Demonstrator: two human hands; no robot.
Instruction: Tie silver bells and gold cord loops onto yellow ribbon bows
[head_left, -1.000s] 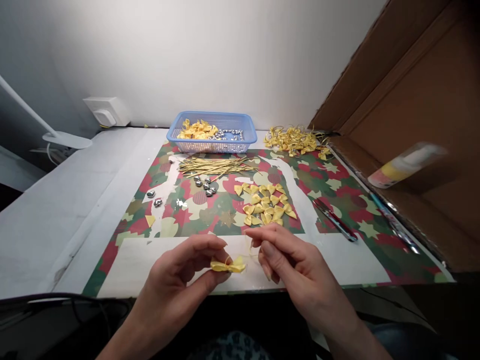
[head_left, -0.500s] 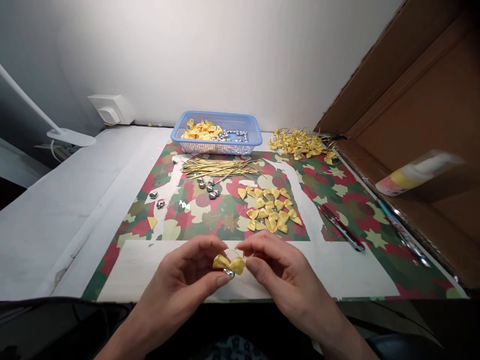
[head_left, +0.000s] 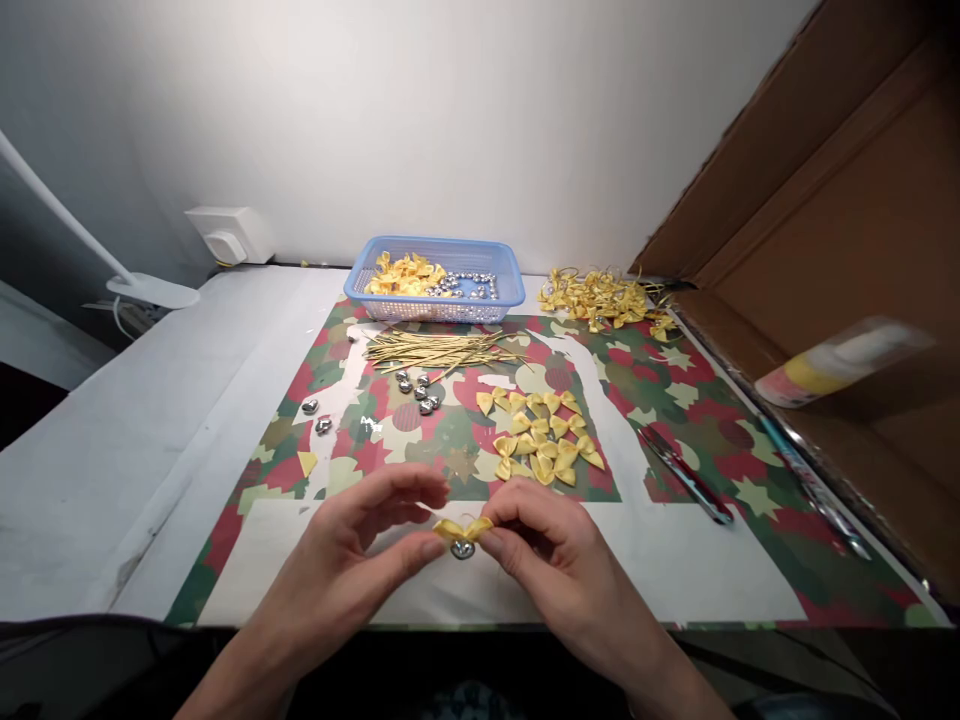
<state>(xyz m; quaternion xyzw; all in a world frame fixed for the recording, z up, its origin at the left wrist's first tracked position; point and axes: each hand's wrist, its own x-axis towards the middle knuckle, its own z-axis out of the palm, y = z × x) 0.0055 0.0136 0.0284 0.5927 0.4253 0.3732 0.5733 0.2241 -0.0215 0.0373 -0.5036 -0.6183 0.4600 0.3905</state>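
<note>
A yellow ribbon bow [head_left: 475, 527] with a silver jingle bell [head_left: 463, 549] under its middle is held over the white sheet near the table's front edge. My right hand [head_left: 551, 545] pinches the bow's right loop between thumb and forefinger. A thin loop of cord shows faintly above the bow. At the bow's left end is my left hand [head_left: 375, 545], its thumb tip close to or touching the ribbon and its fingers spread away from the thumb. Beyond the hands lie several loose yellow bows [head_left: 544, 465] and several silver bells [head_left: 421, 393].
Gold twist ties [head_left: 435, 350] lie before a blue basket [head_left: 435, 306] of bows and bells. A heap of corded bows [head_left: 600, 298] is at the back right. Scissors [head_left: 686, 475], pens [head_left: 814, 488] and a bottle [head_left: 832, 365] are on the right, beside a cardboard wall [head_left: 840, 220].
My left fingers have come off the bow and spread apart. My right hand has closed on the right loop, and the bell now hangs facing me. The view has tilted slightly up.
</note>
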